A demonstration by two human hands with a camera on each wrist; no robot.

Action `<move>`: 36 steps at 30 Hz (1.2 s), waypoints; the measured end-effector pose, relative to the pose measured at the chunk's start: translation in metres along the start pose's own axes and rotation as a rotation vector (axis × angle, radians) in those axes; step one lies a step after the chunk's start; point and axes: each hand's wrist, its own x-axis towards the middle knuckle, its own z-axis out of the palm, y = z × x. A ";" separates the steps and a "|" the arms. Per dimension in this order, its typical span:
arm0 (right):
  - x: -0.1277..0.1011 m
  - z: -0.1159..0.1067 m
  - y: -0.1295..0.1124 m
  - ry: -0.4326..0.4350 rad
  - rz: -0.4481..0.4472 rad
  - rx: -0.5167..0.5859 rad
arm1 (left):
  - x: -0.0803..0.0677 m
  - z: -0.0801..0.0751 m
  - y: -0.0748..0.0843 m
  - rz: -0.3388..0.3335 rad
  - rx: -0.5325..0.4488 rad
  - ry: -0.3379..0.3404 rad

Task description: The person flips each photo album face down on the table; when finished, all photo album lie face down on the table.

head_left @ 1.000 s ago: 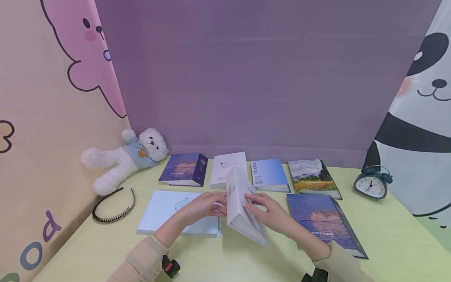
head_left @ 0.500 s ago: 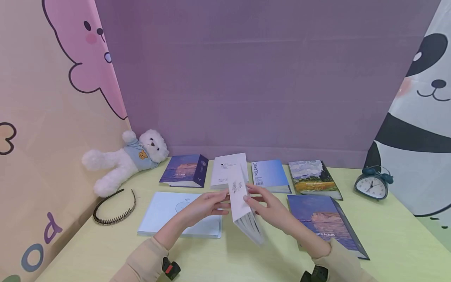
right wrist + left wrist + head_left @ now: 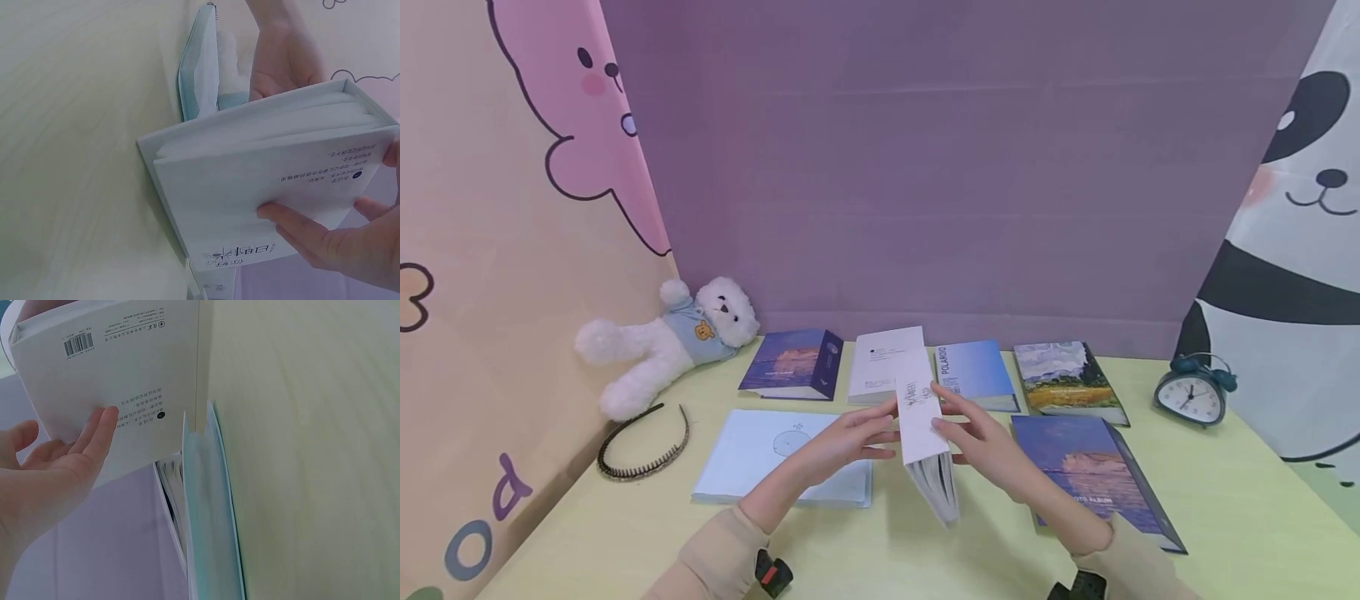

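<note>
Above the desk's middle: white photo album [image 3: 920, 417] stands on edge, spine up, between both hands.
Look: matte white cover, small dark print, barcode; pale sleeve pages fan out below.
Left hand [image 3: 847, 439]: straight fingers pressed flat on the cover, no curl.
Right hand [image 3: 981, 442]: fingers and thumb clasp the opposite cover.
Desk [image 3: 1225, 508]: smooth pale-green surface.
Change: album tipped more upright than a second ago, pages narrower to view.

White book [image 3: 262, 181] between two hands, above pale-green table [image 3: 75, 125].
</note>
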 end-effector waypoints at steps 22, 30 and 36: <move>-0.017 -0.023 0.007 0.063 -0.071 0.053 | 0.018 0.031 -0.004 0.008 0.196 0.053; -0.023 -0.029 0.010 0.142 -0.109 0.019 | 0.022 0.037 -0.006 -0.024 0.323 0.005; -0.026 -0.035 0.015 0.173 -0.006 -0.030 | 0.019 0.037 -0.007 -0.056 0.448 -0.104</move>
